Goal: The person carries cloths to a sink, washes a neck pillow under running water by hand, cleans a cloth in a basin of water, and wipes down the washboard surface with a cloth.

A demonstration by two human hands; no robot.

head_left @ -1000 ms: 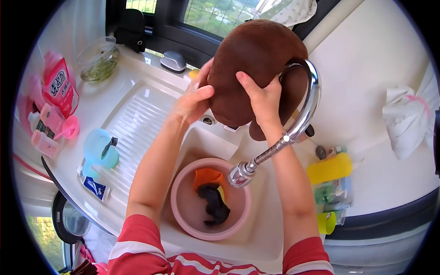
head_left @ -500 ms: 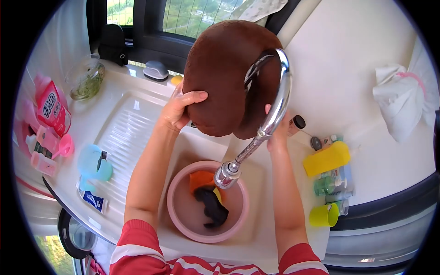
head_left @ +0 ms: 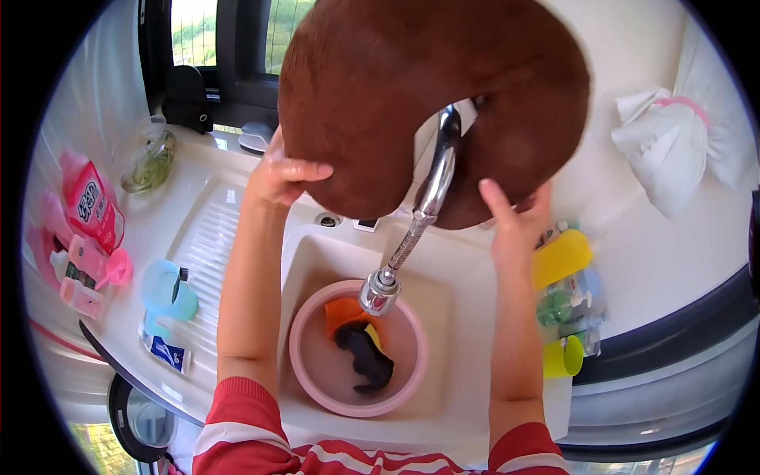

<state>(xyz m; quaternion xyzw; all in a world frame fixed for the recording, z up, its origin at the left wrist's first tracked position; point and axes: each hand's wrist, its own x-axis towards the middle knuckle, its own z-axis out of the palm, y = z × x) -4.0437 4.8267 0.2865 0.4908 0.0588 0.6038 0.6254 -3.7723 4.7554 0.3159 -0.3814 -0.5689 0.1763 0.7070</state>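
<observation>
A large brown U-shaped neck pillow is raised above the back of the sink. My left hand grips the lower end of its left arm, thumb on the near face. On the other end is my right hand, its thumb pressed to the front and its fingers mostly hidden behind. The chrome faucet curves up through the pillow's opening. Below its spout, a pink basin in the white sink holds cloudy water, a dark cloth item and an orange one.
On the left counter are a pink detergent bag, a pink scoop, a light blue cup and a glass bowl with greens. Several bottles, a yellow container and a lime cup line the right side.
Both hands have lifted the neck pillow upward and moved apart. Its U shape now faces me more fully and spreads wider around the faucet. The view has shifted slightly.
</observation>
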